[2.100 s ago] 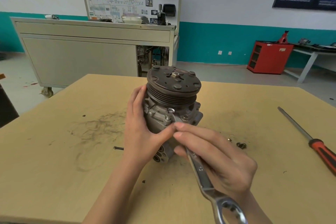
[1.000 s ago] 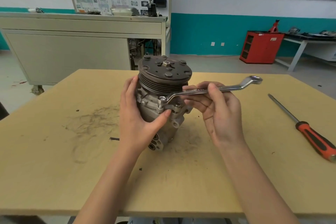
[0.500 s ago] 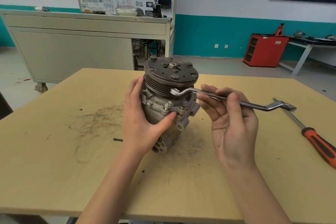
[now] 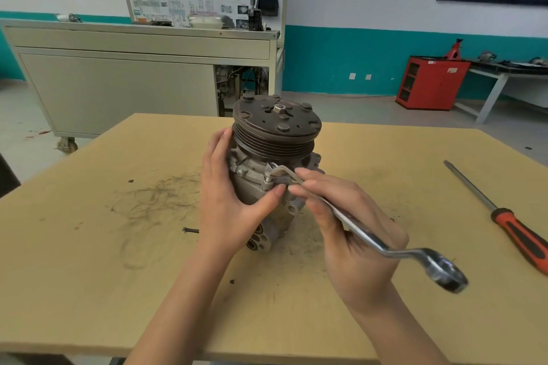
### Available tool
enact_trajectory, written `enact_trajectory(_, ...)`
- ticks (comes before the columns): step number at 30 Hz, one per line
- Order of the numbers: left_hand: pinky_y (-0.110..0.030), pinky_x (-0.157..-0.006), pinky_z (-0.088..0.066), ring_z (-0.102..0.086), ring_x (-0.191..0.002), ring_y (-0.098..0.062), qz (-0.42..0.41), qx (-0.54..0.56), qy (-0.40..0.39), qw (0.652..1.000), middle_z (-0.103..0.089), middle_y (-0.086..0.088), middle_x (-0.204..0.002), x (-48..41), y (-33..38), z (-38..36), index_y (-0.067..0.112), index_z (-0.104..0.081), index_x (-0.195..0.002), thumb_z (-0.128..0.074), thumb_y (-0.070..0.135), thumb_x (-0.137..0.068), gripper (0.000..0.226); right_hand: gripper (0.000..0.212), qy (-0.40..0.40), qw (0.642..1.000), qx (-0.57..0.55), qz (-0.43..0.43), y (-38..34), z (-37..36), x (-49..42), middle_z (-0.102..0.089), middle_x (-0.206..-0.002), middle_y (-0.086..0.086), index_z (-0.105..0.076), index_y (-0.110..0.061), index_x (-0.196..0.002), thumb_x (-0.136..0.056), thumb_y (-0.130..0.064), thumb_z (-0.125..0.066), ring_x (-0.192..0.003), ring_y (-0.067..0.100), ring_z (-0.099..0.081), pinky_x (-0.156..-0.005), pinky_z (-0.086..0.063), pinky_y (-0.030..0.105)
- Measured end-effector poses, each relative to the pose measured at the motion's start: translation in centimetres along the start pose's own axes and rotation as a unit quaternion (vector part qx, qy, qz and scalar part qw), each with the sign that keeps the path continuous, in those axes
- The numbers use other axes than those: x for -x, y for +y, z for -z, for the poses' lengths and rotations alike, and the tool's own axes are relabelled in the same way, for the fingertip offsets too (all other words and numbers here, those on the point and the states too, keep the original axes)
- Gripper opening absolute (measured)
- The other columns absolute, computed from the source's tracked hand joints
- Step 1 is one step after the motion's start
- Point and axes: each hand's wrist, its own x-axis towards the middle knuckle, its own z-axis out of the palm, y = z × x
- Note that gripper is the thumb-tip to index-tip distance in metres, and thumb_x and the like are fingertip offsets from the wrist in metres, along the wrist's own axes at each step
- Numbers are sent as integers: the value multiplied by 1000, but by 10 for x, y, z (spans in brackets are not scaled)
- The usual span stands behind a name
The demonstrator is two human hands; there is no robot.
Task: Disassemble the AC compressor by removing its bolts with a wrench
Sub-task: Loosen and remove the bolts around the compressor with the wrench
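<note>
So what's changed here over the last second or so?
The silver double-ended ring wrench, held in the right hand, swung its free end from out on the right round toward the person. Its working end, up beside the pulley half a second ago, now sits lower at the flange. The left hand keeps holding the grey metal AC compressor; the orange-handled screwdriver lies unmoved.

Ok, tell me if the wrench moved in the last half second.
Yes. The wrench swung, its free end going from beside the screwdriver tip toward the near table edge, its other end at the compressor.
</note>
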Motion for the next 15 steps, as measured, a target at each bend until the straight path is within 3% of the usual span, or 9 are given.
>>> enact_trajectory(4, -35, -117, -28, -29, -145, -17, 2, -3, -1, 1000, -30, -3, -152, 0, 1, 0, 25, -24, -148, -66, 56, -76, 89, 25, -13, 1000, -11, -9, 9, -2, 0, -59, -113, -7, -64, -8, -108, -98, -24, -46, -112, -11, -53, -93, -42, 11)
enact_trajectory(7, -33, -119, -26, -28, -145, -18, 7, -8, -6, 1000, -31, -8, -153, 0, 2, 1, 21, -24, -148, -67, 53, -75, 90, 20, 74, 987, -144, 22, 17, -9, -5, -69, -101, 2, -62, -17, -96, -100, -24, -43, -94, 18, -69, -81, -55, 29)
enact_trajectory(9, -38, -119, -27, -28, -145, -20, 14, -6, -11, 1000, -31, -11, -153, 0, 4, 2, 19, -25, -147, -67, 52, -74, 90, 20, 119, 950, -278, -72, 27, -9, -12, -70, -96, 8, -57, -16, -90, -99, -16, -39, -82, 26, -71, -73, -56, 32)
enact_trajectory(11, -43, -118, -29, -29, -144, -22, 17, -6, -12, 1000, -32, -12, -152, -1, 5, 2, 18, -25, -147, -67, 52, -74, 91, 22, 115, 887, -399, -201, 36, -7, -21, -72, -91, 13, -54, -9, -89, -97, -12, -34, -78, 27, -71, -68, -56, 30)
enact_trajectory(13, -45, -117, -29, -29, -144, -22, 19, -7, -12, 1000, -32, -11, -152, -1, 6, 2, 18, -26, -147, -67, 53, -74, 91, 25, 96, 832, -462, -291, 44, -2, -29, -72, -86, 16, -54, -5, -88, -99, -9, -32, -75, 26, -72, -64, -56, 27)
enact_trajectory(15, -49, -116, -30, -29, -144, -22, 20, -6, -14, 1000, -32, -11, -153, 0, 6, 2, 15, -27, -148, -67, 54, -74, 92, 28, 84, 804, -484, -335, 46, 3, -36, -72, -84, 18, -56, -4, -85, -100, -8, -33, -73, 25, -72, -62, -57, 26)
